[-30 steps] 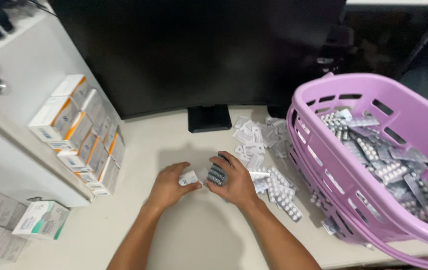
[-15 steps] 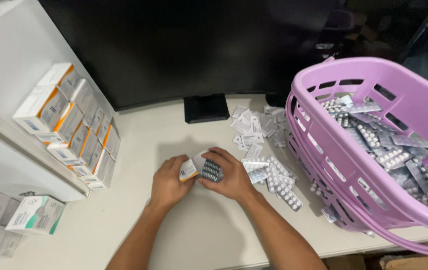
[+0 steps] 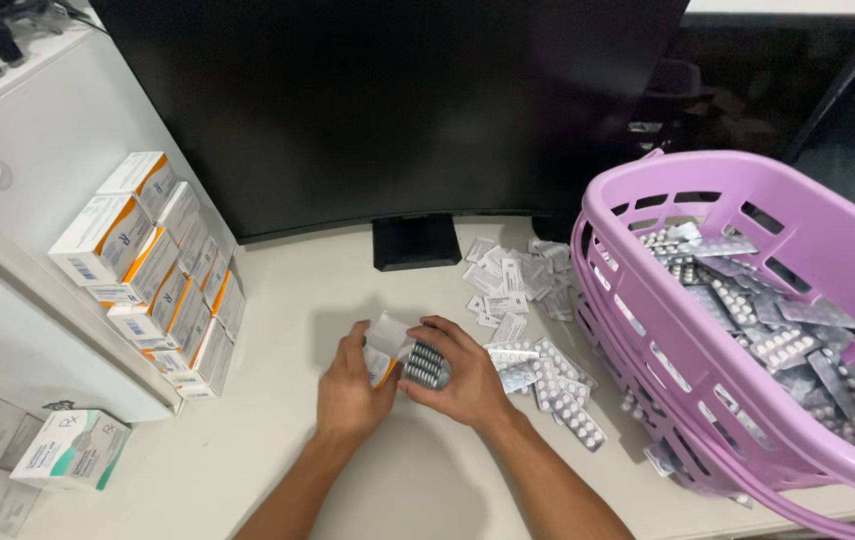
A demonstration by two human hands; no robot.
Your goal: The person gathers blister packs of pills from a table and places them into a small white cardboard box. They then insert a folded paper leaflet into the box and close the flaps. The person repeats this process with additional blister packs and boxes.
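Observation:
My left hand (image 3: pixel 349 392) grips a small white and orange medicine box (image 3: pixel 385 340) with its end flap open. My right hand (image 3: pixel 462 378) holds a stack of silver blister packs (image 3: pixel 425 366) against the open end of that box. Both hands rest low over the cream desk (image 3: pixel 277 440), in front of the monitor stand (image 3: pixel 415 241). Loose blister packs (image 3: pixel 559 385) and folded paper leaflets (image 3: pixel 507 272) lie just right of my right hand.
A large dark monitor (image 3: pixel 397 100) fills the back. Stacked white and orange boxes (image 3: pixel 152 270) lean on a white cabinet (image 3: pixel 7 210) at left, a teal and white box (image 3: pixel 72 450) below them. A purple basket (image 3: pixel 747 320) full of blister packs stands at right.
The view has shifted a little. My hands have stayed together at the desk's middle, and the box's white flap now stands up above the blister stack.

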